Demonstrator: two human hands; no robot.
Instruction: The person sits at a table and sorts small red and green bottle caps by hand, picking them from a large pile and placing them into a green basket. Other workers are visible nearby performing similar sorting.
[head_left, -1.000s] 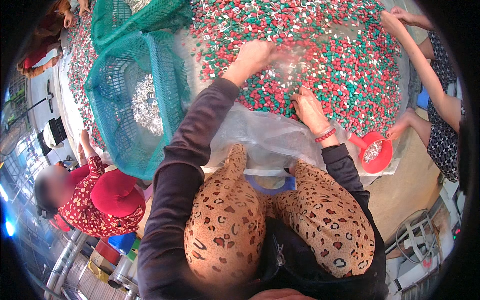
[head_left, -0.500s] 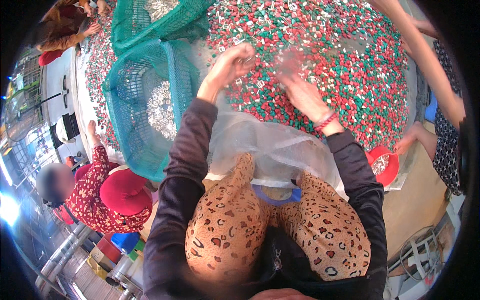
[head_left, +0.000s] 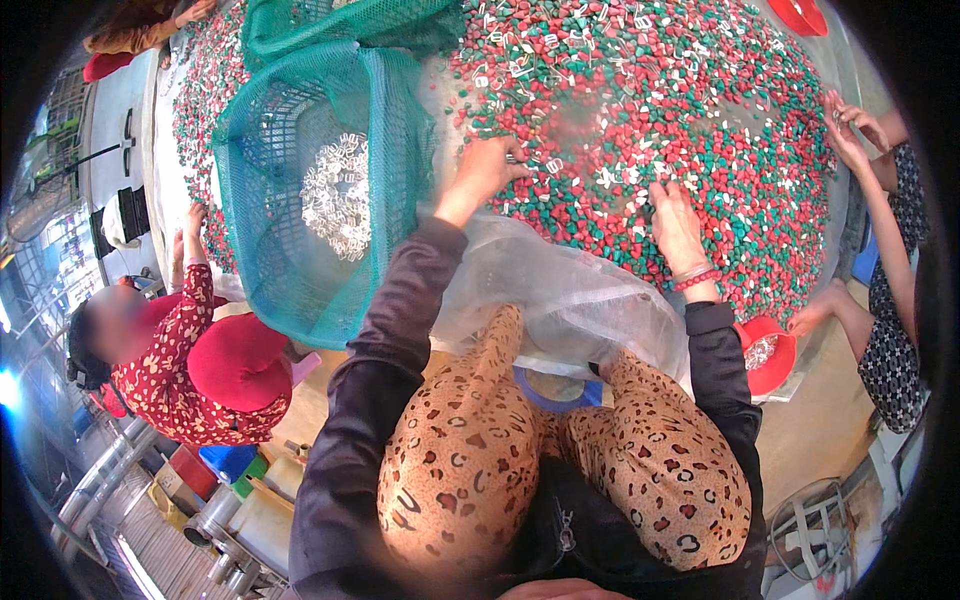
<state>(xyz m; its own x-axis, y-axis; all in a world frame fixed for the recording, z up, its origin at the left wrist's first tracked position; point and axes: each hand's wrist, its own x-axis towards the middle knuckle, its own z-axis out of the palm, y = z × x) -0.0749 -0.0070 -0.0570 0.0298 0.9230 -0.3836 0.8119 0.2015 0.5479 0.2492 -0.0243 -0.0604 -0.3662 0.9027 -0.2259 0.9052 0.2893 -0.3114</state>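
Small red, green and white pebble-like pieces [head_left: 600, 215] are spread thickly over the work surface, with pale wire-like clips [head_left: 555, 166] scattered among them. My left hand [head_left: 483, 175] is low over the near left edge of the pieces, its fingers curled together. Something small seems to be at its fingertips, too small to make out. Farther right, my right hand [head_left: 678, 228] reaches down into the pieces, fingers bent and somewhat apart, touching them. Left of my left forearm, a teal basket [head_left: 255, 130] lined with green netting holds a heap of clear or silvery clips [head_left: 340, 200].
A second netted basket [head_left: 340, 30] stands beyond the first. Clear plastic sheeting [head_left: 560, 275] hangs over the near edge. Red bowls [head_left: 770, 372] stand at the right. Co-workers' hands [head_left: 850, 130] are on the right, and a person in a red patterned top [head_left: 190, 370] sits at left.
My left hand has come down toward the pieces. My right hand has shifted right and nearer, and is no longer blurred. The co-worker's arm at right has drawn back.
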